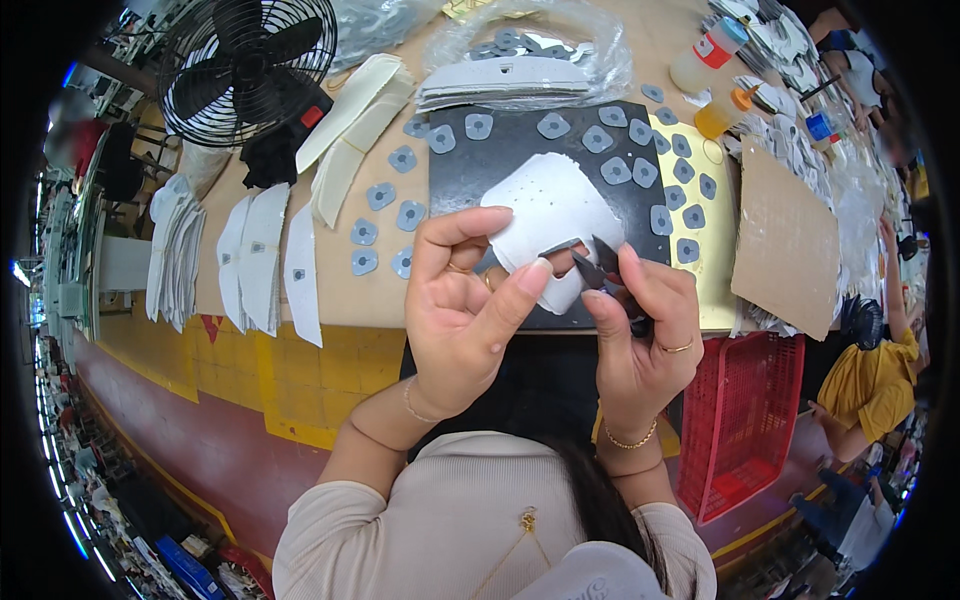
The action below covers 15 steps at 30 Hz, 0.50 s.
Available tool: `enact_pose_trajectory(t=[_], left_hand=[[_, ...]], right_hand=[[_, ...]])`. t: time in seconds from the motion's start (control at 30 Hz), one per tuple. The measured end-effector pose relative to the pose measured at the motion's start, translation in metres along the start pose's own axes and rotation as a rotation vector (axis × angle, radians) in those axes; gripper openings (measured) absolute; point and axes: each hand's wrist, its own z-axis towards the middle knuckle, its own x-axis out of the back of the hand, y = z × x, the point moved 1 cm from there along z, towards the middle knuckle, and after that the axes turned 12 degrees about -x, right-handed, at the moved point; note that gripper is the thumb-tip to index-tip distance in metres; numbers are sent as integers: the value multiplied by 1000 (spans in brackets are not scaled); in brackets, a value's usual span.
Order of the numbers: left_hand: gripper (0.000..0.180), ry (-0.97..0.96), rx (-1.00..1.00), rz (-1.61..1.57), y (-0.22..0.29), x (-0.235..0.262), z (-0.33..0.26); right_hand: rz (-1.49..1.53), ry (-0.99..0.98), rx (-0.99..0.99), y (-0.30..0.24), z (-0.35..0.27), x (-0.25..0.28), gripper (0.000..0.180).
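My left hand (458, 300) pinches a white cut piece (550, 195) with small punched holes, holding it up over a black board (455, 180). Between the fingers and thumb of my right hand (650, 325) is a pair of small dark snips (602, 262). Their blades are at the lower right edge of the white piece, close to my left thumb; whether they touch the material is hard to tell. Grey rounded patches (553, 125) with darker centres lie around on the board. More grey patches (381, 195) are on the brown tabletop and on a gold sheet (715, 270).
A black fan (248, 65) stands at the back left, near stacks of white pieces (262, 255). Behind the board is a plastic bag (600, 50). Two bottles (700, 62) are at the back right, a cardboard sheet (785, 240) below them. A red crate (735, 430) sits beside me.
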Motion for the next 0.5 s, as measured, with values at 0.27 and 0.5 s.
enact_pose_trajectory(t=[0.27,0.5], left_hand=[[44,-84,-159,-28,-11,1,-7],[45,-173,-235,106,-9,1,-8]], right_hand=[[-26,12,4,-7,-1,8,34],[-63,33,33,-8,-1,10,34]])
